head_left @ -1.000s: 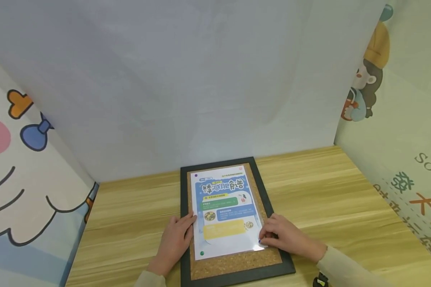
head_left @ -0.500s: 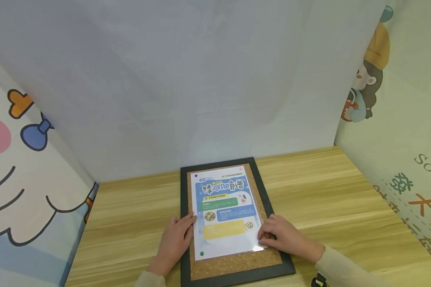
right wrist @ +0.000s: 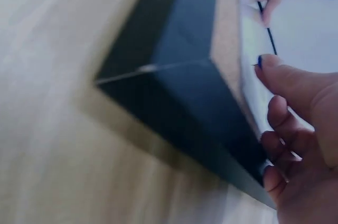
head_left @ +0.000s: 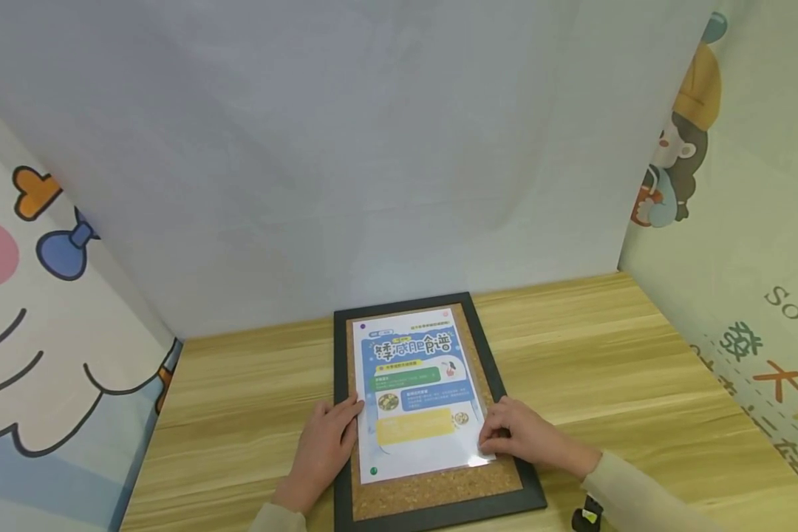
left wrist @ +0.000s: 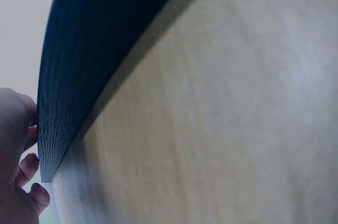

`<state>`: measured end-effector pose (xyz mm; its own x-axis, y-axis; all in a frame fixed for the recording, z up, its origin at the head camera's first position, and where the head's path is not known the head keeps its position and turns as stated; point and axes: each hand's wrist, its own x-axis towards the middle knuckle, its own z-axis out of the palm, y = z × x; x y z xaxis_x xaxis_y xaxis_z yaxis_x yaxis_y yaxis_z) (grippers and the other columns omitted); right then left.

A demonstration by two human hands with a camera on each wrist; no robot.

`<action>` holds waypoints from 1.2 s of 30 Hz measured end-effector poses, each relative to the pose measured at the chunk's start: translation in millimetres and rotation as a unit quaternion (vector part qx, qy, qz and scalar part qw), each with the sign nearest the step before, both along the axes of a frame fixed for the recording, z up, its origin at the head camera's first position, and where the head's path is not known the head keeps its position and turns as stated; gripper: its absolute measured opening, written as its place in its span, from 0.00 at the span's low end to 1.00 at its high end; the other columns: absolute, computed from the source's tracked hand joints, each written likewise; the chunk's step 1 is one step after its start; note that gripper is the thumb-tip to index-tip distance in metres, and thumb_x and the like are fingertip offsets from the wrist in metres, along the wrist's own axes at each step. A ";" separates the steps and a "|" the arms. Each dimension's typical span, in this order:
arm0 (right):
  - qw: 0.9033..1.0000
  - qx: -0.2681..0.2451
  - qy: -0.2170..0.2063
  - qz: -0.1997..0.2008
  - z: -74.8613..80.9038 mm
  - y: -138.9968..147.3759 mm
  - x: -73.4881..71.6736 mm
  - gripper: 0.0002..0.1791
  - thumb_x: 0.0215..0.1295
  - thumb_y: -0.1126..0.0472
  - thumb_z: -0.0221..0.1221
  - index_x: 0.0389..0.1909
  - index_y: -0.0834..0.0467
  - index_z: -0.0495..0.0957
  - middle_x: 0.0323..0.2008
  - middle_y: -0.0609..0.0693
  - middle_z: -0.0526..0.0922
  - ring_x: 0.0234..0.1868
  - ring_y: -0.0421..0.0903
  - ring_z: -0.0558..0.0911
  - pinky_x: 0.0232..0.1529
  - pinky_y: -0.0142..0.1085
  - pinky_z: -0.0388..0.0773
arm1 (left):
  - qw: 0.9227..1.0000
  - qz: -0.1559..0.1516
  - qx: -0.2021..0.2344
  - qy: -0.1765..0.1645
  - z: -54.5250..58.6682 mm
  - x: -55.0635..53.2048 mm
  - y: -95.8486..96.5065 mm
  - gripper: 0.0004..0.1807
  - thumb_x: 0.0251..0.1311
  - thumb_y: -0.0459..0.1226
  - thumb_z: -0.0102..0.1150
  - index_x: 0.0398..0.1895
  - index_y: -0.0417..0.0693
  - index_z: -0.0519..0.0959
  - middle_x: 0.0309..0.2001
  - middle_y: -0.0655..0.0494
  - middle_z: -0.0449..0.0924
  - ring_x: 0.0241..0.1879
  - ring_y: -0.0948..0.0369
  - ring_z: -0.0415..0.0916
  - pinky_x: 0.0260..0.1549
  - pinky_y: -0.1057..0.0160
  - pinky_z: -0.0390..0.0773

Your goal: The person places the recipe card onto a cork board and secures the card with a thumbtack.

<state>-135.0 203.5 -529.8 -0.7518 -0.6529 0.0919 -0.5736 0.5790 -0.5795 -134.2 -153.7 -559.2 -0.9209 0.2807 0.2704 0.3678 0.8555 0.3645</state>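
A printed sheet (head_left: 419, 458) lies on a cork board (head_left: 439, 489) with a black frame (head_left: 499, 508). Small round pins show at its corners: purple (head_left: 363, 326), pink (head_left: 445, 314) and green (head_left: 374, 471). The left hand (head_left: 326, 447) rests over the frame's left side, its fingertips reaching the sheet's edge; the left wrist view has its fingers against the frame's outer side. At the sheet's lower right corner, the right hand (head_left: 522, 436) pinches a blue pushpin (right wrist: 259, 61). Its needle shows in the right wrist view, but the head view hides the pin behind the fingers.
The board lies on a wood-grain table (head_left: 239, 414). A small black object with a yellow-green patch (head_left: 588, 516) is beside the right sleeve. A pale sheet wall (head_left: 372, 148) stands behind, with cartoon-printed panels at left and right.
The blue pushpin, visible in the right hand a second ago, is now hidden by the fingers in the head view. The right hand has shifted only slightly; the left hand keeps its place.
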 end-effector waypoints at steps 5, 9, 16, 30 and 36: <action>0.998 0.011 -0.052 0.013 7.3 -0.3 -5.5 0.05 0.55 0.50 0.64 0.24 0.44 0.84 0.22 0.30 0.71 0.28 0.32 0.64 0.33 0.28 0.59 | 1.000 -0.001 0.002 -0.003 0.6 0.2 0.4 0.16 0.63 0.38 0.56 0.53 0.52 0.80 0.58 0.57 0.75 0.29 0.62 0.56 0.28 0.66 0.59; 0.997 0.024 -0.071 0.030 11.3 -2.7 -9.5 0.05 0.55 0.52 0.65 0.22 0.46 0.84 0.21 0.30 0.72 0.26 0.31 0.65 0.33 0.29 0.59 | 1.000 -0.002 0.004 -0.001 -0.2 0.2 0.4 0.16 0.63 0.38 0.56 0.53 0.52 0.80 0.58 0.57 0.75 0.28 0.62 0.55 0.28 0.66 0.59; 0.996 0.051 -0.074 0.020 16.6 -8.6 -9.6 0.06 0.54 0.52 0.65 0.22 0.46 0.84 0.19 0.30 0.72 0.25 0.32 0.62 0.34 0.30 0.56 | 1.000 -0.003 0.006 0.004 -3.2 0.2 -1.1 0.16 0.63 0.38 0.57 0.54 0.52 0.80 0.58 0.57 0.75 0.28 0.62 0.55 0.28 0.67 0.59; 0.996 0.050 -0.072 0.015 13.8 -9.9 -9.3 0.05 0.56 0.52 0.65 0.23 0.46 0.84 0.21 0.32 0.73 0.27 0.34 0.66 0.35 0.31 0.60 | 1.000 0.004 0.001 -0.002 -3.7 0.9 -0.4 0.16 0.63 0.39 0.57 0.54 0.53 0.79 0.58 0.58 0.75 0.29 0.63 0.54 0.28 0.67 0.59; 0.994 0.048 -0.097 0.002 14.5 -8.8 -11.8 0.05 0.57 0.53 0.65 0.24 0.46 0.83 0.22 0.33 0.74 0.28 0.35 0.66 0.34 0.31 0.61 | 1.000 0.000 -0.008 0.000 -4.7 0.0 -0.5 0.16 0.63 0.39 0.56 0.54 0.52 0.79 0.58 0.57 0.75 0.29 0.62 0.55 0.29 0.66 0.59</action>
<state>-146.9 194.7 -515.3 -0.7463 -0.6551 -0.1181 -0.4587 0.6347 -0.6219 -134.2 -154.2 -563.9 -0.9206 0.2849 0.2669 0.3682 0.8609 0.3511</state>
